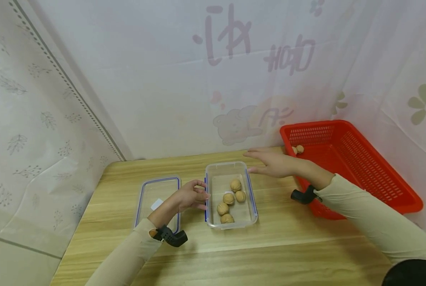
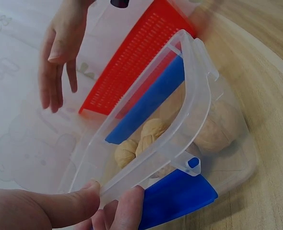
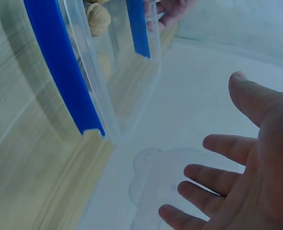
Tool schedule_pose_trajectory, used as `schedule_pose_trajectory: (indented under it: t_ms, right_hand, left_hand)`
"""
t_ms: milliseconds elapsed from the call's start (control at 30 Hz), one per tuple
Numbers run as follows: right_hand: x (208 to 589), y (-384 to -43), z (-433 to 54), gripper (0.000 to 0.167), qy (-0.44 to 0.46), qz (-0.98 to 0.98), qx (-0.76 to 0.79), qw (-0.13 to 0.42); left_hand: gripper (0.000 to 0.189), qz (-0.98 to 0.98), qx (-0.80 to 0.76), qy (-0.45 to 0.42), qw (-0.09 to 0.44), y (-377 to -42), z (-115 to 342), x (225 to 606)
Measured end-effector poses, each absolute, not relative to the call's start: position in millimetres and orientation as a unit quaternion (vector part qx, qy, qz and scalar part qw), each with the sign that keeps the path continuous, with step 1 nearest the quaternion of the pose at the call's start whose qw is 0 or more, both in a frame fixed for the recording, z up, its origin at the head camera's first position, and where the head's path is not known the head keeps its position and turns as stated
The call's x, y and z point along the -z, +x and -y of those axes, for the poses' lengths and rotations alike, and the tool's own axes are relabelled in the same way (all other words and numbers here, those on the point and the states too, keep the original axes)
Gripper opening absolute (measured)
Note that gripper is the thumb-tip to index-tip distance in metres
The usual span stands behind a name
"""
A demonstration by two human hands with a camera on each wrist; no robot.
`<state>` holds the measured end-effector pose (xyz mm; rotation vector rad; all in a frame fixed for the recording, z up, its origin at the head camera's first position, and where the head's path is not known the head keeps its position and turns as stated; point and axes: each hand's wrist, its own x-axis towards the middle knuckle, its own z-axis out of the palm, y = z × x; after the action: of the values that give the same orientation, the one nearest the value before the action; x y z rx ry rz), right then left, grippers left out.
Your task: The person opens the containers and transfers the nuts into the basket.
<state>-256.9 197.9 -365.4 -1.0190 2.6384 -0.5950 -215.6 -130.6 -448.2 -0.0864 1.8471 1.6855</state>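
Observation:
A clear plastic food container (image 1: pixel 218 176) with blue side clips stands on the table, several walnuts (image 1: pixel 236 185) lying on its bottom. My left hand (image 1: pixel 190 196) is at its left side; in the left wrist view the thumb (image 2: pixel 86 199) and fingers pinch the rim. Over the table, near the container's far right corner, my right hand (image 1: pixel 275 163) is held with its fingers spread. Nothing is in the right palm (image 3: pixel 276 167). Partly hidden under my left forearm lies the clear lid (image 1: pixel 146 198) with a blue seal and a white label.
A red plastic basket (image 1: pixel 380 167) stands to the right, with a couple of walnuts (image 1: pixel 300 149) in its far left corner. The wooden table (image 1: pixel 213 262) runs back to a printed white curtain (image 1: pixel 155 79). A black round object (image 1: pixel 413 274) shows at lower right.

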Motion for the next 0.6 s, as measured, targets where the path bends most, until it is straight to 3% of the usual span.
schedule_pose_trajectory:
  t_ms: [600]
  right_hand:
    - [374.0, -277.9, -158.3, 0.050, -0.407, -0.852, 0.252, 0.213]
  left_hand:
    - [0.044, -0.705, -0.634, -0.035, 0.316, -214.5, 130.4, 444.8]
